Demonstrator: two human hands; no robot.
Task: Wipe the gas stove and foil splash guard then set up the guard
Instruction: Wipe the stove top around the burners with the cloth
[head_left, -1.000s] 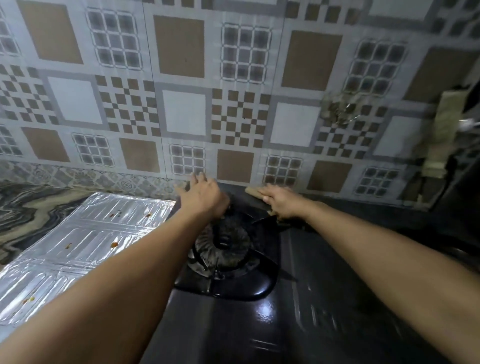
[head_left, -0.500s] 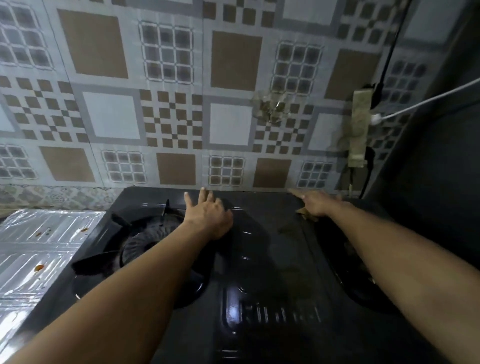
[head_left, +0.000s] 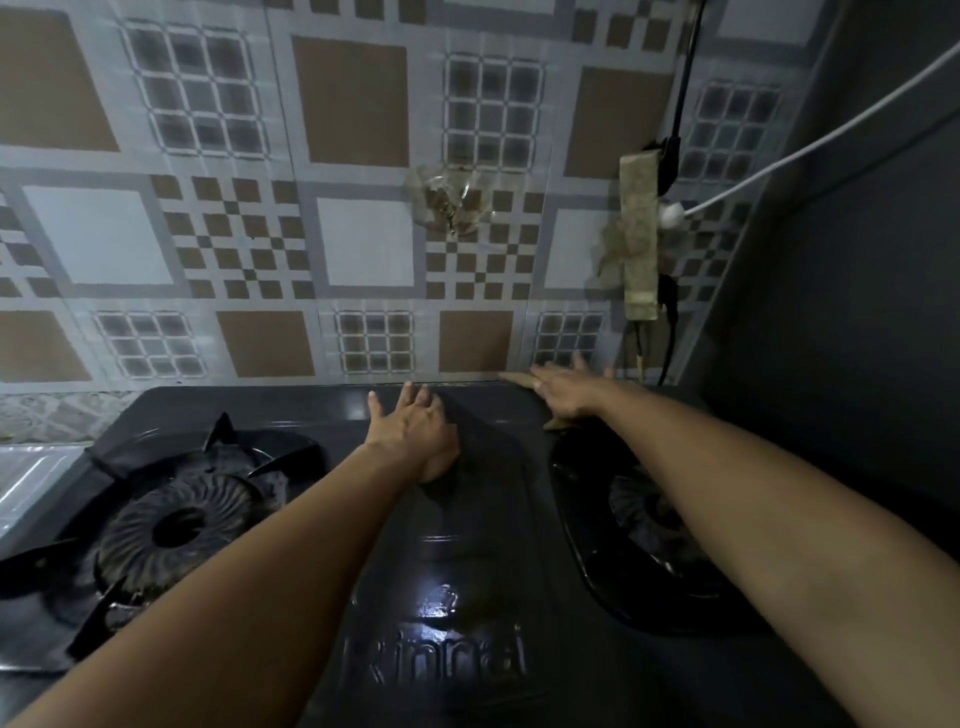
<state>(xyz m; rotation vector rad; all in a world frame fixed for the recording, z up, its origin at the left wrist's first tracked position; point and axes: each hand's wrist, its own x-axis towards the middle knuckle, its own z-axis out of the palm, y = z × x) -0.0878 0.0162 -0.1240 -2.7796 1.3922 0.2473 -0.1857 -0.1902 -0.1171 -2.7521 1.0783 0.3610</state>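
Reaching across the stove (head_left: 467, 597), a person presses the right hand (head_left: 569, 392) flat on a tan cloth (head_left: 519, 381) at the back edge, fingers spread and extended toward the tiled wall (head_left: 363, 234), with only a corner of cloth showing past the fingertips and another scrap below the palm. Left hand (head_left: 415, 434) rests open on the dark centre panel, fingers together and pointing at the wall, thumb out, holding nothing, apparently steadying the stove. Left burner (head_left: 176, 525) lies well to the left of those fingers; right burner (head_left: 654, 514) sits under the right forearm. Foil guard (head_left: 31, 483) lies flat beyond the stove's left end, far from both hands, barely in view. Wiping appears underway along the rear strip; the wet-looking sheen near the front suggests some passes done. The guard seemingly remains to be wiped and stood up.
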